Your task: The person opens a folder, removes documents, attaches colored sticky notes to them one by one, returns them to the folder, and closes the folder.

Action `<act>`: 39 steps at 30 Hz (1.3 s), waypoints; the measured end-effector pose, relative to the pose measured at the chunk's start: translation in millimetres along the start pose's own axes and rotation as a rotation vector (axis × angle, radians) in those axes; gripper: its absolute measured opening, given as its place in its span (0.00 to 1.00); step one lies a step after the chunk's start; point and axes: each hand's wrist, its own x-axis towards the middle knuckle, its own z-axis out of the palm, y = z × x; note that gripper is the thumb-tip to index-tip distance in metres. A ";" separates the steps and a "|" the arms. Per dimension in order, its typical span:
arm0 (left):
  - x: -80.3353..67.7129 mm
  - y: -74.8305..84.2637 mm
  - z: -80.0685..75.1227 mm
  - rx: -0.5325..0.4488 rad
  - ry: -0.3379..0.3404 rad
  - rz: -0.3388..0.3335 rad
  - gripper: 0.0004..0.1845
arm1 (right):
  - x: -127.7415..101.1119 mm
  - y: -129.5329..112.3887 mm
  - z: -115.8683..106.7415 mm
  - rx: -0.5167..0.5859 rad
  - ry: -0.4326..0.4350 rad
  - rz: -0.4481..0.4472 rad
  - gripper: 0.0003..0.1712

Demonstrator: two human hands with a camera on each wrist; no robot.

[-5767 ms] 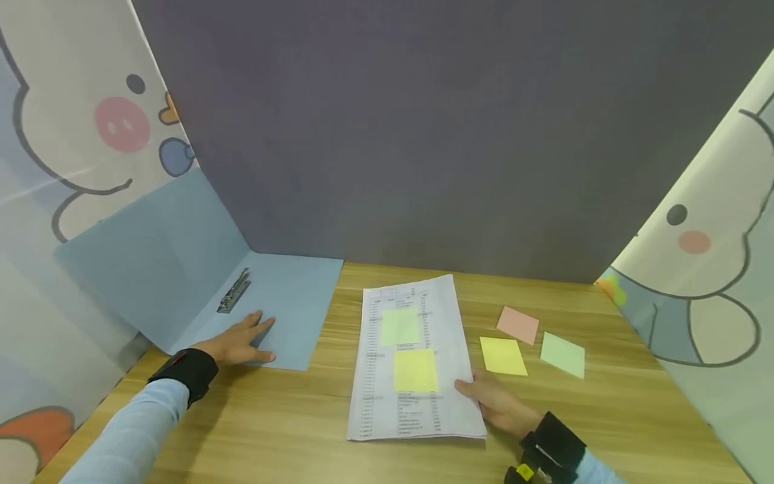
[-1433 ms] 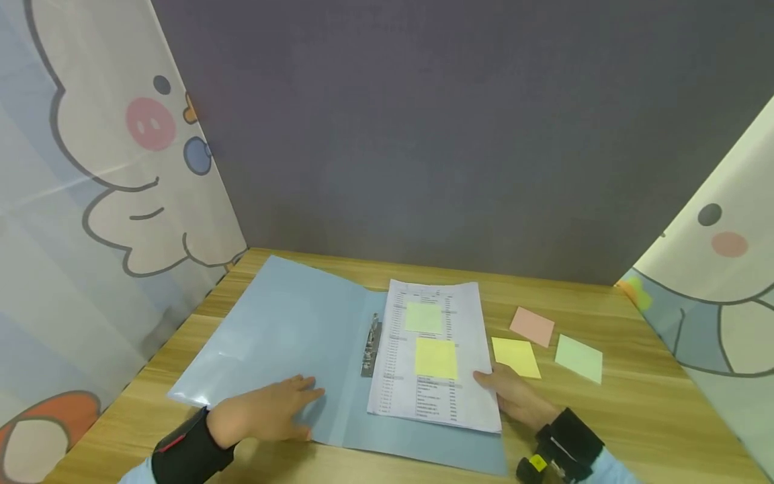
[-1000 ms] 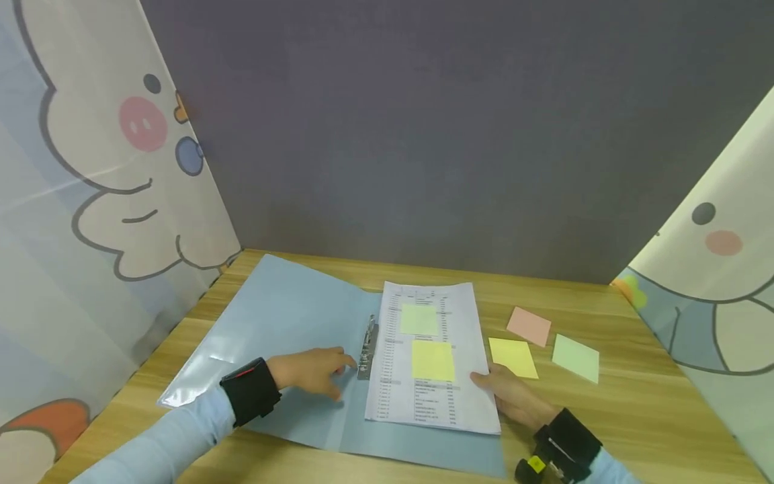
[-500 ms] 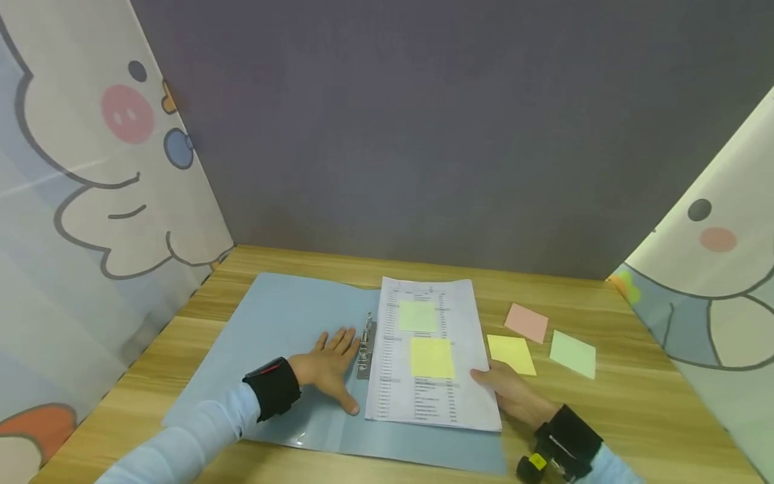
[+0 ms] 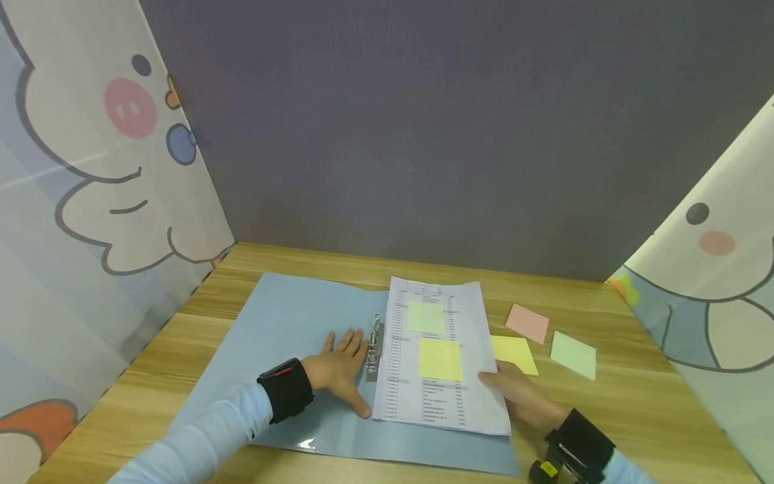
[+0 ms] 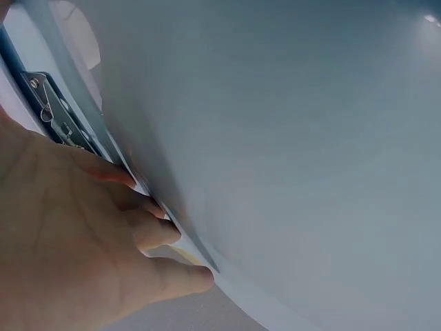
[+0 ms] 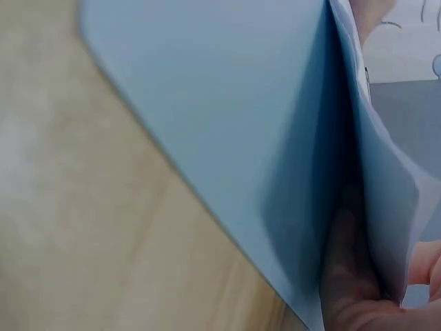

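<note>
A pale blue folder [image 5: 302, 296] lies spread out on the table, a metal clip [image 5: 373, 348] along its spine. My left hand [image 5: 340, 370] rests with spread fingers on the folder's left cover, just beside the clip; the left wrist view shows the fingers [image 6: 162, 283] against the cover. On the folder's right half sits a stack of printed sheets [image 5: 411, 403] bearing a green sticky note [image 5: 426, 317] and a yellow one [image 5: 440, 359]. My right hand [image 5: 525, 393] pinches the stack's right edge, thumb on top, fingers [image 7: 341, 255] underneath, above the folder.
To the right of the stack, a yellow sticky note [image 5: 514, 354], a pink one [image 5: 527, 323] and a pale green one [image 5: 573, 355] lie on the wooden table [image 5: 641, 410]. A dark grey panel [image 5: 411, 134] stands behind, with cartoon-print sheets at both sides.
The folder has moved right, under the sheets, and its raised cover now lies down. My left hand has shifted to the left cover. Lately folder and stack slid slightly right; my right hand kept its grip.
</note>
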 end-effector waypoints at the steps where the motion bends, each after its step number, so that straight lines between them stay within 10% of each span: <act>1: 0.4 0.3 -0.8 0.002 -0.008 0.000 0.69 | -1.9 0.1 -1.2 -0.003 -0.032 -0.016 0.27; 7: 8.2 -1.9 -7.0 -0.039 -0.089 -0.026 0.64 | -9.7 2.4 -3.9 -0.011 -0.114 -0.062 0.29; 30: 6.5 6.5 0.2 -0.069 0.016 -0.051 0.56 | -14.2 5.8 0.3 -0.152 -0.040 -0.038 0.29; 35: 5.0 7.6 1.3 -0.055 0.029 -0.056 0.56 | -11.0 -4.1 8.1 -0.346 0.151 -0.110 0.31; 39: 4.8 6.7 3.2 -0.043 0.033 -0.057 0.56 | -6.2 -20.1 17.4 -0.765 0.291 -0.249 0.42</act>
